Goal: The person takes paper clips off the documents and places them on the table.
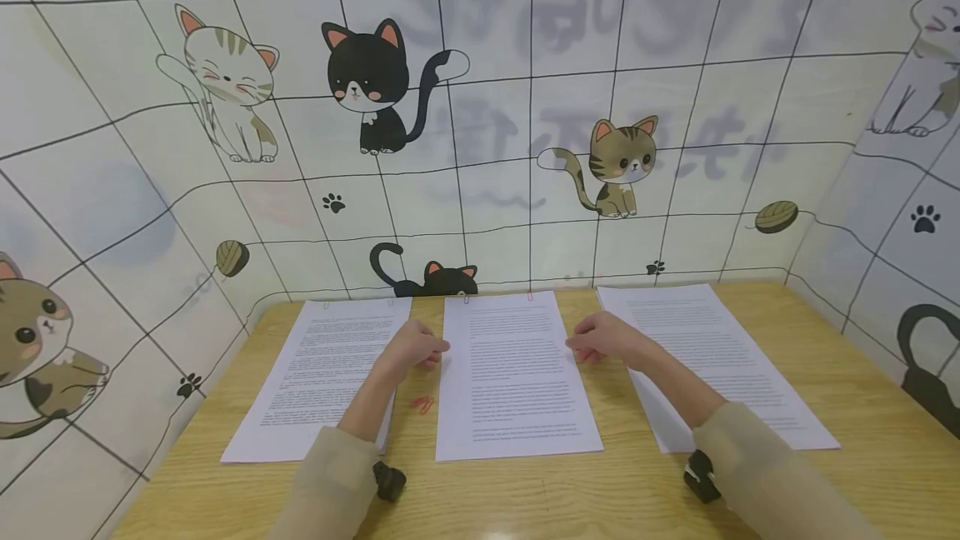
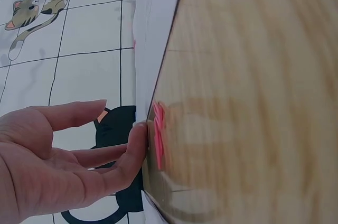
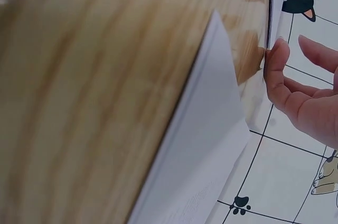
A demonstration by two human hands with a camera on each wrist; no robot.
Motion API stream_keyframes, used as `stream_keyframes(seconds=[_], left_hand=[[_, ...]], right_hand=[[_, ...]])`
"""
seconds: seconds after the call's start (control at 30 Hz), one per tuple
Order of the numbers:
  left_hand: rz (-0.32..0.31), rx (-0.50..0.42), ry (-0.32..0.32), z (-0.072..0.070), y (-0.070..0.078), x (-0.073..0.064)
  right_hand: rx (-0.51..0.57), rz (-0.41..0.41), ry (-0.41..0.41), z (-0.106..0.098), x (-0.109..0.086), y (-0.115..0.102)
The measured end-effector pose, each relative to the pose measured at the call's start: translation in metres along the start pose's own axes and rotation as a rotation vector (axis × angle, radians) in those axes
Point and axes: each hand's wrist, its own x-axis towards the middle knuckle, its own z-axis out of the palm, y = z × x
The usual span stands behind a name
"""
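A plain beige left sleeve and a matching right sleeve are being worn, both ending short of the bare left hand and right hand. Beside the sleeves, a chunky black left wrist camera and a similar right wrist camera — pale-marked — are being worn.

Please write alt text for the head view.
A person's left hand and right hand touch opposite edges of the middle printed paper stack on a wooden table, between a left stack and a right stack; red paper clips lie nearby.
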Motion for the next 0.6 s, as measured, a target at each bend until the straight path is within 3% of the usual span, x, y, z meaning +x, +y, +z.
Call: stream_keyframes(seconds=[0.13, 0.43, 0.6], left_hand=[[-0.038, -0.013, -0.001, -0.0003, -0.0004, 0.0022], [-0.059, -0.072, -0.061, -0.0015, -0.0005, 0.0047], [-0.079, -0.064, -0.051, 0.0002, -0.0015, 0.006]], right_hand=[[0.019, 0.03, 0.004, -0.0001, 0.0017, -0.0008], [0.098, 0.039, -0.006, -0.0017, 0.003, -0.0007], [0.114, 0.035, -0.005, -0.0028, 0.0025, 0.0012]])
